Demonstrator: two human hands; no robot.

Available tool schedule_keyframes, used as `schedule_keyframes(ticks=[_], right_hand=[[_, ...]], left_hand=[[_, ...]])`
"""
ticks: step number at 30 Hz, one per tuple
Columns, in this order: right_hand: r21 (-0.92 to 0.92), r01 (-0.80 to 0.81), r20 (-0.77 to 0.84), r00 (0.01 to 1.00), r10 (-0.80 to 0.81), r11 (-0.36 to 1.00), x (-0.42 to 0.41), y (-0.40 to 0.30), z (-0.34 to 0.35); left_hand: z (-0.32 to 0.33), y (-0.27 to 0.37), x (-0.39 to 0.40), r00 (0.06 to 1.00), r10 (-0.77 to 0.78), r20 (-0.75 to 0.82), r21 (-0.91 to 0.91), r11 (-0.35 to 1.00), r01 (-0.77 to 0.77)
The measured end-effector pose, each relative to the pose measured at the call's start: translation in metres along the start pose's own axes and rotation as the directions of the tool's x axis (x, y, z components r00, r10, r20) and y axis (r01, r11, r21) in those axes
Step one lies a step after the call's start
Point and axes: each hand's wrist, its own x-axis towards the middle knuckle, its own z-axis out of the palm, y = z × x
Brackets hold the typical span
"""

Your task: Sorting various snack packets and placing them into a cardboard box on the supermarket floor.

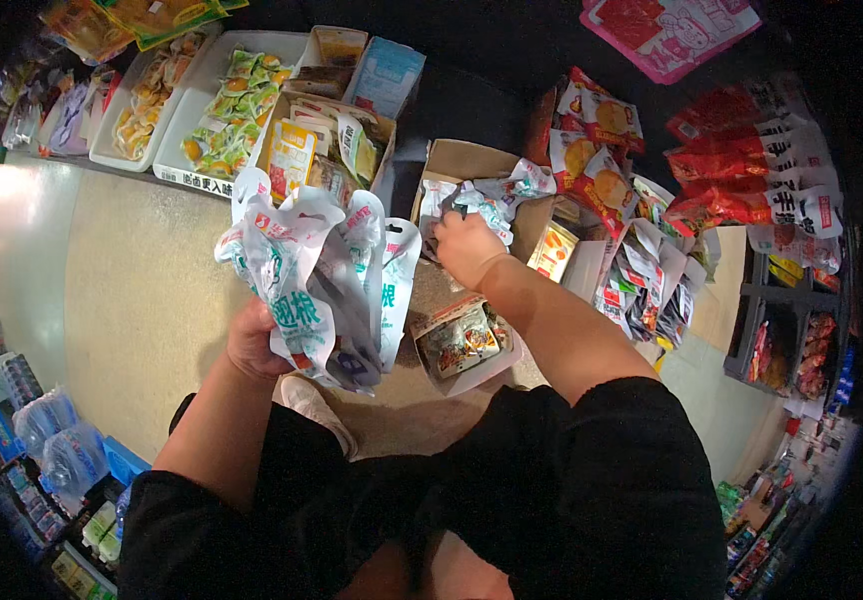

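My left hand [255, 341] grips a fanned bunch of white plastic snack pouches [300, 300] with green and red print and hang holes at their tops. My right hand [473, 244] reaches into an open cardboard box [469, 155], where similar white pouches [533, 180] lie. Its fingertips are down among these pouches, beside something dark, and are partly hidden, so whether they grasp a pouch is unclear.
A smaller box of packets [439, 379] sits low in front of me, near my shoe [315, 409]. White trays [169, 161] of wrapped snacks line the shelf at left. Red pouches [761, 176] hang at right, above a dark rack [776, 296].
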Motion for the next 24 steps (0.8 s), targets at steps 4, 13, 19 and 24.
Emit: schedule_keyframes(ticks=[4,13,19,24], right_hand=[[0.032,0.049,-0.158,0.986,-0.043,0.998,-0.007,0.01,-0.012],[0.507,0.602,0.168,0.633,0.756,-0.617,-0.081,0.028,-0.08],[0.387,0.718,0.297,0.497,0.816,-0.578,-0.125,0.026,-0.108],[0.306,0.724,0.384,0.501,0.776,-0.619,-0.143,0.029,-0.099]], left_hand=[[0.002,0.007,-0.002,0.979,-0.072,0.192,0.058,0.996,0.062],[-0.013,0.005,0.008,0.978,-0.043,0.202,0.098,0.995,0.023],[0.006,-0.011,0.019,0.949,-0.128,0.288,0.089,0.99,0.107],[0.03,-0.032,0.022,0.965,-0.11,0.239,0.091,0.992,0.091]])
